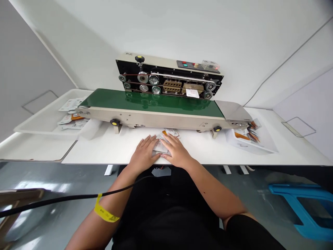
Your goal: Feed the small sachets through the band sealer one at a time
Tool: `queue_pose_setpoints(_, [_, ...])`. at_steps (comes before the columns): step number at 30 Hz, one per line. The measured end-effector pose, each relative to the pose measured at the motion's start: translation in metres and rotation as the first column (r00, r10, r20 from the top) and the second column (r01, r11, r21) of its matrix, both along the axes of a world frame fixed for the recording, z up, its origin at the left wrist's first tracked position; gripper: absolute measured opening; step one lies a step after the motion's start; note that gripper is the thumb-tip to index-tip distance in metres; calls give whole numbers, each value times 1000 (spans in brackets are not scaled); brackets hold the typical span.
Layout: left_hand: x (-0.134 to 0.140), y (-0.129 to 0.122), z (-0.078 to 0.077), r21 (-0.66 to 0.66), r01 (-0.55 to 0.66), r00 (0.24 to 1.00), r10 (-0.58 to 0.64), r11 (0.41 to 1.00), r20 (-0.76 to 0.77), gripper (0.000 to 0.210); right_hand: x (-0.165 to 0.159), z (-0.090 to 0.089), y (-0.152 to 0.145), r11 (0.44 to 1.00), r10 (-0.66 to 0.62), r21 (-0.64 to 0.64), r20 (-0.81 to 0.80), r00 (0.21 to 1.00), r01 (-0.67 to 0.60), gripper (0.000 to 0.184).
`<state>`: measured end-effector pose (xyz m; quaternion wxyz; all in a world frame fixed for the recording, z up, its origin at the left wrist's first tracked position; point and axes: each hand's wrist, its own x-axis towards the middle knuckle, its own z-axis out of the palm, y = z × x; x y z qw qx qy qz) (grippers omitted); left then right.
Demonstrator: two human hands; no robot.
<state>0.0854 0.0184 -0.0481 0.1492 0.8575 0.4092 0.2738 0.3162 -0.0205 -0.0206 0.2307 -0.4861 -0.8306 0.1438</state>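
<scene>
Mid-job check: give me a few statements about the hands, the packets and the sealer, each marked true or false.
1. Both hands rest on a small packet on the white table. True.
2. The left hand is on the green belt. False: it lies on the table in front of the sealing machine.
3. Packets lie in the white tray at the belt's left end. True.
4. The right hand holds the black cable. False: it presses on the packet.
</scene>
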Motion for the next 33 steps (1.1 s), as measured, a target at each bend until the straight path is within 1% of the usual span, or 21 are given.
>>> queue_pose_setpoints(3, [1, -2, -1, 8, -14, 999, 15, 1000, -36, 62, -3, -8, 5, 1000, -27, -5, 110, 994, 28, 66])
queue_pose_setpoints(5, [1, -2, 0, 20, -13, 999, 14, 1000, -39, 57, -1, -10, 6, 1000, -12, 0, 134, 991, 12, 66])
queue_pose_setpoints(7, [0, -2, 0, 34, 3, 1000, -3, 999, -19, 52, 1, -11, 5, 1000, -5, 1, 124, 992, 5, 66])
queue_pose_setpoints(10, [-2, -3, 1, 57, 19, 996, -24, 998, 85, 45, 2, -12, 4, 1000, -18, -12, 99, 995, 19, 71])
queue_pose_setpoints(13, [-6, -5, 3, 38, -29, 965, 18, 999, 262, 27, 3, -13, 6, 999, -39, -24, 76, 996, 41, 77])
queue_pose_setpoints(15, [-9, -7, 6, -43, -77, 919, 87, 996, 385, 14, 3, -14, 7, 998, -49, -23, 59, 997, 50, 79])
queue_pose_setpoints(17, [-13, -9, 9, -183, -112, 846, 190, 977, 498, 20, 3, -15, 7, 998, -55, -24, 40, 998, 56, 79])
queue_pose_setpoints(19, [-16, -11, 12, -320, -109, 760, 286, 941, 583, 28, 3, -15, 6, 998, -61, -25, 17, 998, 62, 77])
queue_pose_setpoints(21, [-18, -11, 13, -397, -65, 696, 327, 915, 639, 34, 3, -15, 5, 997, -82, -12, -16, 997, 82, 73])
queue_pose_setpoints(22, [-18, -11, 14, -412, -38, 681, 325, 910, 656, 36, 3, -15, 5, 996, -94, -1, -39, 995, 94, 71])
queue_pose_setpoints(25, [-18, -9, 14, -418, 9, 680, 301, 908, 669, 36, 5, -15, 4, 991, -124, 41, -138, 983, 130, 65])
queue_pose_setpoints(29, [-19, -9, 13, -409, -6, 733, 282, 912, 619, 37, 9, -13, 1, 982, -156, 55, -317, 935, 183, 56])
queue_pose_setpoints(31, [-19, -10, 13, -396, -9, 750, 268, 918, 605, 36, 8, -11, -4, 975, -201, 2, -399, 895, 220, 49])
queue_pose_setpoints(32, [-20, -10, 13, -373, -17, 754, 257, 928, 604, 34, 5, -10, -8, 971, -236, -61, -436, 869, 233, 46])
queue_pose_setpoints(33, [-20, -11, 13, -331, -35, 758, 241, 943, 606, 31, 1, -10, -11, 962, -271, -154, -471, 840, 225, 45])
